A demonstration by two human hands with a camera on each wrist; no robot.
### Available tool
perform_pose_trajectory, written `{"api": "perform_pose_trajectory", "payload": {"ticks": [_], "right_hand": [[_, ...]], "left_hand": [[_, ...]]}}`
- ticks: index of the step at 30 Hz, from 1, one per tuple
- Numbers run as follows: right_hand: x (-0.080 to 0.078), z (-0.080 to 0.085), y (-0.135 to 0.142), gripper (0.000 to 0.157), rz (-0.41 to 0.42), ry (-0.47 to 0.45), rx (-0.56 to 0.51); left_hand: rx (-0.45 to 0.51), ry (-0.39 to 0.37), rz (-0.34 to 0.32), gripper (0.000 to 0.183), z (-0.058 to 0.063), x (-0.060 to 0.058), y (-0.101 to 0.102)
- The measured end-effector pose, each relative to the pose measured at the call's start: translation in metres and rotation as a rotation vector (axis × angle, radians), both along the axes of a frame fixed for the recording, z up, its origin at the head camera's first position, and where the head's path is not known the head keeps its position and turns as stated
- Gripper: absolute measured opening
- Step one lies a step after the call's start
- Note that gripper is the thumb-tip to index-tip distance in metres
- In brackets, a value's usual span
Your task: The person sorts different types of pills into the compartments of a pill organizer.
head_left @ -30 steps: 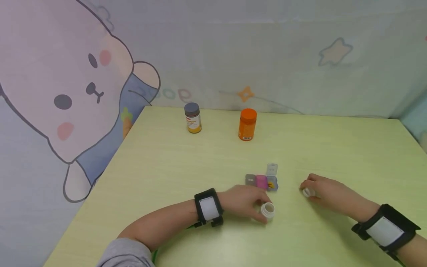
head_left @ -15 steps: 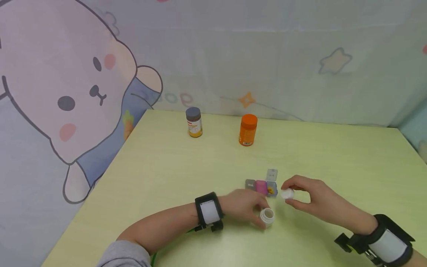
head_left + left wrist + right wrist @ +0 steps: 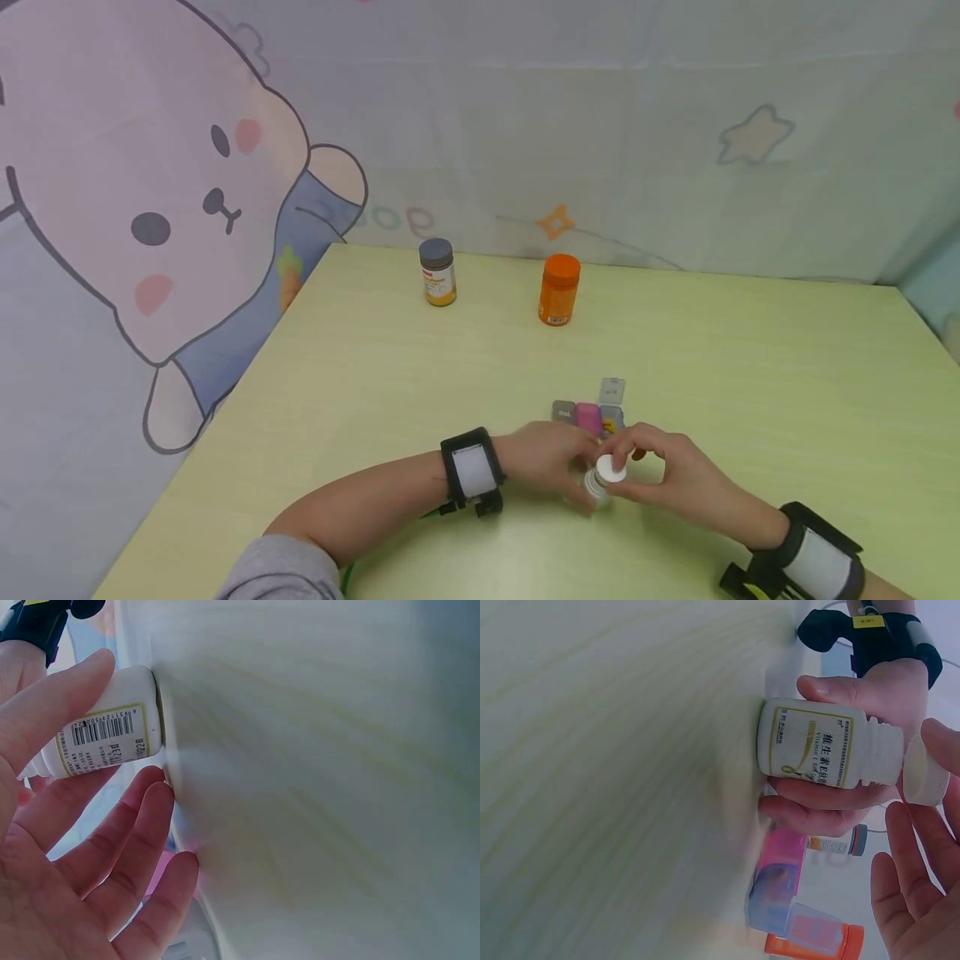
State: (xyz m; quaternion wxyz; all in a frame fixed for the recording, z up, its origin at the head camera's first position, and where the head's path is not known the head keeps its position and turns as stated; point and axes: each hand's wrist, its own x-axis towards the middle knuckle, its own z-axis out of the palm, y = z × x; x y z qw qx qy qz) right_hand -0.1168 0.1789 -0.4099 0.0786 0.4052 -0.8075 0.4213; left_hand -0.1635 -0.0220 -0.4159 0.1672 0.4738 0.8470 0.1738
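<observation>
A small white pill bottle (image 3: 810, 742) with a yellow-edged label stands upright on the table. My left hand (image 3: 543, 454) pinches it between thumb and fingers; its barcode side (image 3: 105, 735) faces the left wrist camera. Between the thumb and fingers of my right hand (image 3: 675, 475) is a white cap (image 3: 611, 469), tilted at the bottle's mouth. In the right wrist view the cap (image 3: 924, 772) touches or nearly touches the threaded neck. Just behind the hands lies a pill organizer (image 3: 588, 417) with grey, pink and blue compartments; the blue one's lid is up, with yellow pills inside.
Toward the back of the pale yellow-green table (image 3: 360, 367) stand a grey-capped bottle (image 3: 438, 273) and an orange bottle (image 3: 559, 290). A printed cloth with a cartoon bear (image 3: 217, 167) hangs behind the table. Both wrists wear black camera straps.
My right hand has moved left with the cap, from the table at the right to the bottle's mouth. The left hand stays on the bottle.
</observation>
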Motion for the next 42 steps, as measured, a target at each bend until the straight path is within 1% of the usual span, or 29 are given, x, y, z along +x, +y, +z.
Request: {"api": "perform_pose_trajectory", "payload": {"ticks": [3, 6, 9, 13, 19, 22, 26, 31, 33, 36, 38, 40, 42], "right_hand": [[0.003, 0.002, -0.004, 0.038, 0.017, 0.021, -0.014], [0.008, 0.009, -0.008, 0.038, 0.034, 0.011, -0.008], [0.010, 0.015, -0.011, 0.038, 0.042, 0.014, -0.004], [0.008, 0.014, -0.011, 0.039, 0.052, 0.024, 0.006], [0.001, 0.011, -0.011, 0.040, 0.125, 0.056, 0.042], [0.000, 0.010, -0.010, 0.042, 0.137, 0.080, 0.051], [-0.002, 0.006, -0.008, 0.043, 0.128, 0.087, 0.066], [-0.003, 0.005, -0.010, 0.039, 0.066, 0.059, 0.115], [-0.002, 0.005, -0.011, 0.039, 0.037, 0.074, 0.143], [0.000, 0.005, -0.010, 0.042, 0.009, 0.100, 0.178], [0.001, 0.006, -0.008, 0.042, 0.008, 0.078, 0.193], [0.003, 0.006, -0.006, 0.042, 0.014, 0.019, 0.210], [0.004, 0.007, -0.003, 0.040, 0.033, -0.047, 0.219]], "left_hand": [[0.001, -0.013, 0.014, 0.034, 0.000, 0.001, 0.000], [0.004, -0.035, 0.029, 0.033, 0.001, 0.002, -0.001], [-0.002, -0.039, 0.037, 0.033, 0.001, 0.002, -0.001], [-0.011, -0.043, 0.046, 0.033, 0.001, 0.001, 0.000], [0.000, -0.066, 0.057, 0.036, 0.001, 0.001, -0.001], [0.005, -0.072, 0.054, 0.037, 0.002, 0.001, -0.001], [0.007, -0.075, 0.050, 0.038, 0.002, 0.001, 0.000], [0.018, -0.056, 0.024, 0.037, 0.003, 0.000, 0.000], [0.029, -0.051, 0.011, 0.035, 0.002, 0.000, 0.000], [0.041, -0.056, 0.008, 0.038, 0.001, 0.000, 0.000], [0.040, -0.058, 0.017, 0.039, 0.001, 0.001, 0.000], [0.033, -0.055, 0.031, 0.041, 0.001, 0.001, 0.000], [0.028, -0.052, 0.045, 0.039, 0.001, 0.002, 0.000]]}}
